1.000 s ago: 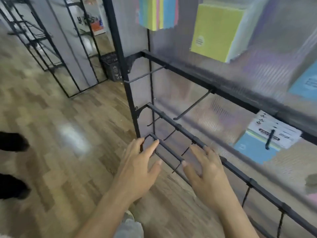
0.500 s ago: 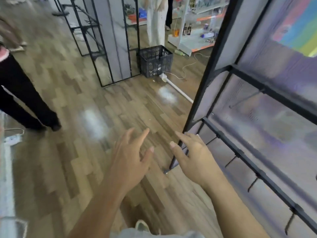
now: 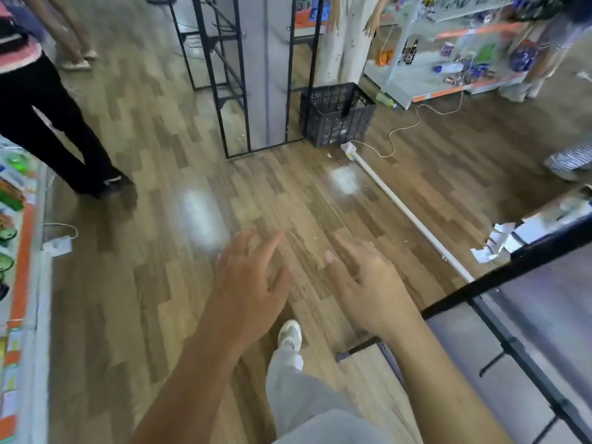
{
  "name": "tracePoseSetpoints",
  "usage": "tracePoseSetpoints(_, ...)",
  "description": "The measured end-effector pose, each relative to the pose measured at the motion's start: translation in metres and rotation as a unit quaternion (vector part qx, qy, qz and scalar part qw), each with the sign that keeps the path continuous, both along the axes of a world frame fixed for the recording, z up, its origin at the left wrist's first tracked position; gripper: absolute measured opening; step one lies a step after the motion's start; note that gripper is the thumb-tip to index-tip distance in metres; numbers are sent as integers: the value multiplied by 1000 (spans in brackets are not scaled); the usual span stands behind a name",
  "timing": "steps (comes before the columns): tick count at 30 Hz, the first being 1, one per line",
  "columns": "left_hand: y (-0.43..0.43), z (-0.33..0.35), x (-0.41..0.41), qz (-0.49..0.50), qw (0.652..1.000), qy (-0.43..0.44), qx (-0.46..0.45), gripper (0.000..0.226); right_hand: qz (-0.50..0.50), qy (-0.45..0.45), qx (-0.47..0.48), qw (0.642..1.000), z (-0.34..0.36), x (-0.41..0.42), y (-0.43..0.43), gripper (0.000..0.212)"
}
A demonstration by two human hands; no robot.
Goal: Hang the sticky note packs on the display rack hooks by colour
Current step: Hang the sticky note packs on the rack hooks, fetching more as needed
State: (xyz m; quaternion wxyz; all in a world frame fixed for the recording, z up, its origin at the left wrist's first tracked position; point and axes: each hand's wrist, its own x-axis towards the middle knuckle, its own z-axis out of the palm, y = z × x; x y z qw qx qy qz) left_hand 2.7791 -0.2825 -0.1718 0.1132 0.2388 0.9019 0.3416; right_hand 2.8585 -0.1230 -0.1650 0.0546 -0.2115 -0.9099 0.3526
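Now | left hand (image 3: 246, 283), right hand (image 3: 368, 290): spread, holding nothing | display rack (image 3: 499, 280) at right | black crate (image 3: 336, 113) ahead

Bright, even indoor light is coming from overhead, laying two pale glare patches on the glossy wooden floor (image 3: 160, 283). Shadows are falling soft and faint beside the black crate (image 3: 336, 113). Motion blur is smearing the left hand (image 3: 250, 283) and right hand (image 3: 368, 283), and the far merchandise shelf (image 3: 448, 59) is looking hazy. Wide-angle distortion is tilting the display rack (image 3: 499, 283) bars steeply near the right edge.
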Motion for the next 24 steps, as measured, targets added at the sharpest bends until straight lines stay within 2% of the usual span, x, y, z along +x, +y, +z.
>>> tracePoseSetpoints(11,50,28,-229,75,993,60,-67,52,19,-55,15,998,7,-251,65,60)
tracePoseSetpoints(17,48,10,-334,128,985,24,-115,57,38,-106,30,993,7,-365,77,61)
tracePoseSetpoints(24,41,-4,-491,185,976,9,-117,58,54,-115,87,988,-10,-526,70,64)
